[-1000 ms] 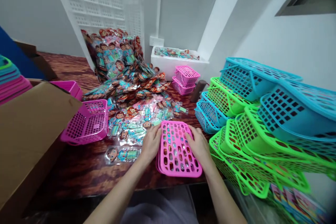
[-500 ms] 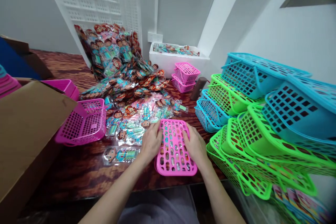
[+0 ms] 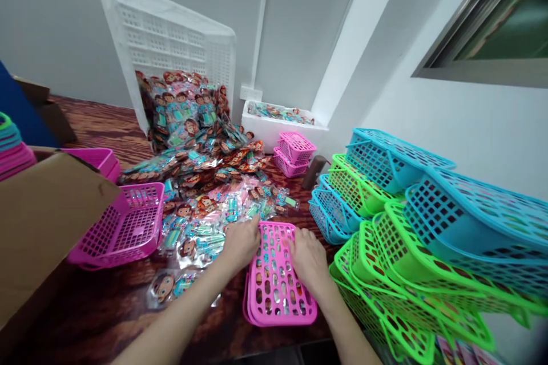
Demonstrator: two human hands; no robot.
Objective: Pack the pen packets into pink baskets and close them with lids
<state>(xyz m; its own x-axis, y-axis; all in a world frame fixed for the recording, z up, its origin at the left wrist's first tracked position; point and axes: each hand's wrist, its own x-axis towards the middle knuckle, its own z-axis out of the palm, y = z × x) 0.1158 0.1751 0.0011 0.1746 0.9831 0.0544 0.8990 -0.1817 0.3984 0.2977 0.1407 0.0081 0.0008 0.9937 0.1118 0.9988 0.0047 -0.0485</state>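
Observation:
A pink plastic basket [image 3: 281,274] with a slotted lid lies on the table in front of me, packets showing dimly through the slots. My left hand [image 3: 242,244] grips its far left side, thumb along the lid's edge. On the opposite side my right hand [image 3: 309,256] holds the lid's rim, thumb on top and the other fingers curled down, partly hidden. The basket's handle hangs by its left wall. Clear packets with cartoon figures [image 3: 194,239] lie just left of my left hand, and one packet [image 3: 169,287] is partly covered by my left forearm.
An open pink basket [image 3: 139,228] and a cardboard box [image 3: 51,228] stand left. Behind are heaped packets, a tipped white crate [image 3: 171,23], a white foam box [image 3: 274,128] and small pink baskets [image 3: 293,154]. Stacked green baskets [image 3: 385,274] and blue baskets [image 3: 462,211] crowd the right.
The view has tilted up, so the table things sit lower in the picture. Both hands stay on the pink basket; its handle now shows at the left side.

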